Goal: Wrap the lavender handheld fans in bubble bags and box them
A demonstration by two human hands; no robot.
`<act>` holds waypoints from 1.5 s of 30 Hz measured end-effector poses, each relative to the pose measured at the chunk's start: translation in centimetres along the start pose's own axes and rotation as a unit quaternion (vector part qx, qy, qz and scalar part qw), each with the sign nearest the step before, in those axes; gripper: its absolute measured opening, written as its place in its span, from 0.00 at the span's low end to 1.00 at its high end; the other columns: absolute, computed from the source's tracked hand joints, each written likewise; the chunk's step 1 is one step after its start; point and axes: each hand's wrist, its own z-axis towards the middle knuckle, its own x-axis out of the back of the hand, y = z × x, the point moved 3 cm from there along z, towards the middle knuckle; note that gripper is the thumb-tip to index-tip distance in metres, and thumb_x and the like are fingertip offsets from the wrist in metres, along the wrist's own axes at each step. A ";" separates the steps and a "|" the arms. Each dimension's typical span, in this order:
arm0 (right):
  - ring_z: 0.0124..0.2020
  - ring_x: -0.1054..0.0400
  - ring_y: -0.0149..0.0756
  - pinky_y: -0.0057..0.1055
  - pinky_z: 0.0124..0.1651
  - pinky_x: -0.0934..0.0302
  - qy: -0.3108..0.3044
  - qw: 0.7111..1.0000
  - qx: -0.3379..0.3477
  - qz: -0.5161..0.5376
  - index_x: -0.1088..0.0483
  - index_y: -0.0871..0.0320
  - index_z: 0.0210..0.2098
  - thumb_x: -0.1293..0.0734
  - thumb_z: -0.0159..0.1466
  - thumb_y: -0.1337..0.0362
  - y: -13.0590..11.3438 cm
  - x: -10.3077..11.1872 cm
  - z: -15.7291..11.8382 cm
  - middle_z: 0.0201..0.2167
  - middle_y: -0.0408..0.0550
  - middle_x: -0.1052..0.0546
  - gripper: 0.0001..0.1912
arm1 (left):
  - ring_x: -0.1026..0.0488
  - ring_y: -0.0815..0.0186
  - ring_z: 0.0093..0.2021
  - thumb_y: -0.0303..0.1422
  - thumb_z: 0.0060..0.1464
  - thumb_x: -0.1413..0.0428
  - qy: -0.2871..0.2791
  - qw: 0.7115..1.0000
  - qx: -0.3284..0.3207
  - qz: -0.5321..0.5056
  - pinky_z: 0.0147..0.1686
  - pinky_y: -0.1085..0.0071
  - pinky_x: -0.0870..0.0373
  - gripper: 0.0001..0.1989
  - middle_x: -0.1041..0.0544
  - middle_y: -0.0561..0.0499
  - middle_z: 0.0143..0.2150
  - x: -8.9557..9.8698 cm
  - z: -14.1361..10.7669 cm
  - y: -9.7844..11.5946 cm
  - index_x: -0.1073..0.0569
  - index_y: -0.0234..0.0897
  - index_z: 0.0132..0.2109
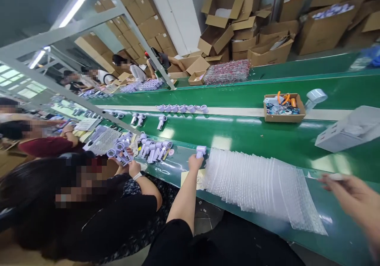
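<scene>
My left hand [196, 162] is closed around the handle of a lavender handheld fan [201, 150], its round head pointing up. It is beside the left end of a long overlapping row of clear bubble-wrap bags [255, 183] on the bench's near edge. Out at the far right, past the bags, is my right hand [352, 194], somewhat blurred. Its fingers are pinched together by a small whitish piece [335, 176], whose kind I cannot make out. A yellowish paper [187, 177] lies under my left forearm.
To my left a co-worker's hands [132, 165] hold lavender fans, near a cluster of more fans [156, 149]. Beyond lie a row of fans [182, 108] on the belt, a small carton [285, 117] of parts and a white box-like container [341, 133].
</scene>
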 end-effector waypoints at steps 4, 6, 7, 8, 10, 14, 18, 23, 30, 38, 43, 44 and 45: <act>0.31 0.29 0.38 0.34 0.31 0.34 -0.044 0.954 -0.212 0.207 0.31 0.54 0.31 0.24 0.42 0.55 2.0 -5.4 -6.3 0.34 0.50 0.24 0.20 | 0.29 0.60 0.45 0.36 0.50 0.45 0.021 0.998 -0.039 -0.051 0.42 0.70 0.34 0.20 0.27 0.42 0.46 0.0 -2.9 4.0 0.34 0.33 0.50; 0.37 0.28 0.38 0.34 0.37 0.32 -0.088 0.908 -0.268 0.309 0.32 0.53 0.38 0.26 0.46 0.56 1.6 -7.9 -8.0 0.40 0.49 0.24 0.22 | 0.29 0.61 0.45 0.37 0.49 0.44 -0.008 0.982 -0.112 -0.153 0.43 0.69 0.33 0.23 0.28 0.43 0.47 -2.6 -7.0 7.6 0.36 0.33 0.52; 0.43 0.29 0.40 0.37 0.42 0.32 -0.107 0.888 -0.263 0.361 0.34 0.52 0.40 0.27 0.49 0.55 1.2 -8.8 -8.3 0.45 0.49 0.25 0.21 | 0.30 0.62 0.45 0.37 0.48 0.43 -0.057 0.966 -0.158 -0.196 0.44 0.68 0.33 0.24 0.28 0.44 0.47 -4.5 -9.8 9.5 0.37 0.34 0.52; 0.46 0.30 0.41 0.40 0.44 0.33 -0.115 0.876 -0.247 0.399 0.35 0.51 0.42 0.30 0.52 0.53 1.0 -9.3 -8.3 0.49 0.48 0.27 0.21 | 0.30 0.62 0.45 0.36 0.48 0.42 -0.110 0.948 -0.197 -0.222 0.45 0.67 0.33 0.24 0.29 0.44 0.47 -6.7 -13.0 11.2 0.37 0.34 0.51; 0.46 0.30 0.41 0.42 0.44 0.33 -0.073 0.876 -0.216 0.425 0.35 0.50 0.44 0.31 0.54 0.51 1.3 -8.5 -7.6 0.48 0.47 0.27 0.21 | 0.31 0.62 0.46 0.37 0.46 0.40 -0.213 0.910 -0.270 -0.232 0.46 0.65 0.34 0.26 0.30 0.44 0.46 -11.3 -19.7 13.9 0.37 0.34 0.51; 0.33 0.27 0.37 0.35 0.36 0.29 0.099 0.874 -0.223 0.420 0.32 0.56 0.40 0.28 0.49 0.52 4.7 -1.1 -7.1 0.32 0.45 0.22 0.23 | 0.32 0.61 0.45 0.40 0.54 0.46 -0.326 0.841 -0.415 -0.116 0.44 0.63 0.32 0.22 0.32 0.41 0.48 -18.1 -28.8 15.7 0.38 0.33 0.53; 0.31 0.28 0.34 0.32 0.33 0.28 0.175 0.850 -0.264 0.420 0.30 0.58 0.39 0.28 0.50 0.55 8.2 7.2 -8.8 0.34 0.45 0.22 0.20 | 0.35 0.50 0.50 0.31 0.49 0.43 -0.366 0.759 -0.519 0.142 0.48 0.54 0.37 0.12 0.30 0.36 0.44 -21.9 -29.7 15.3 0.29 0.29 0.41; 0.28 0.28 0.36 0.33 0.33 0.29 0.075 0.834 -0.379 0.395 0.30 0.56 0.36 0.28 0.51 0.58 9.4 9.2 -12.7 0.28 0.46 0.24 0.15 | 0.30 0.55 0.44 0.23 0.50 0.50 -0.407 0.769 -0.454 0.192 0.45 0.60 0.36 0.08 0.25 0.38 0.38 -23.9 -27.8 16.4 0.25 0.29 0.34; 0.36 0.28 0.37 0.34 0.37 0.32 -0.170 0.827 -0.310 0.437 0.37 0.53 0.49 0.27 0.50 0.65 5.8 5.7 -13.5 0.34 0.45 0.26 0.28 | 0.29 0.68 0.29 0.30 0.50 0.48 -0.437 0.811 -0.368 0.125 0.28 0.75 0.36 0.09 0.24 0.52 0.29 -24.5 -28.2 19.1 0.24 0.32 0.35; 0.33 0.29 0.36 0.33 0.32 0.32 -0.201 0.840 -0.344 0.368 0.34 0.56 0.45 0.29 0.52 0.64 7.4 5.4 -11.3 0.32 0.45 0.25 0.20 | 0.33 0.70 0.27 0.30 0.52 0.49 -0.418 0.876 -0.219 -0.102 0.30 0.74 0.35 0.09 0.28 0.52 0.26 -22.9 -27.8 20.2 0.26 0.31 0.33; 0.31 0.30 0.35 0.33 0.31 0.32 -0.172 0.845 -0.335 0.379 0.32 0.56 0.42 0.29 0.52 0.64 7.3 5.5 -11.8 0.30 0.44 0.25 0.17 | 0.33 0.64 0.35 0.30 0.56 0.54 -0.297 0.789 -0.532 -0.076 0.40 0.66 0.34 0.11 0.28 0.47 0.30 -20.1 -30.1 21.5 0.26 0.35 0.35; 0.31 0.30 0.35 0.33 0.31 0.32 -0.165 0.846 -0.328 0.387 0.32 0.56 0.42 0.29 0.52 0.64 7.1 5.5 -11.8 0.30 0.44 0.26 0.18 | 0.33 0.64 0.35 0.30 0.56 0.55 -0.285 0.752 -0.592 -0.055 0.40 0.65 0.34 0.12 0.29 0.47 0.30 -19.5 -30.6 21.4 0.27 0.36 0.36; 0.31 0.30 0.35 0.33 0.31 0.31 -0.159 0.846 -0.323 0.392 0.32 0.55 0.43 0.29 0.52 0.65 6.8 5.6 -11.9 0.32 0.44 0.26 0.19 | 0.34 0.63 0.35 0.29 0.57 0.56 -0.276 0.717 -0.639 -0.033 0.39 0.64 0.34 0.13 0.30 0.47 0.29 -19.0 -30.8 21.2 0.27 0.36 0.37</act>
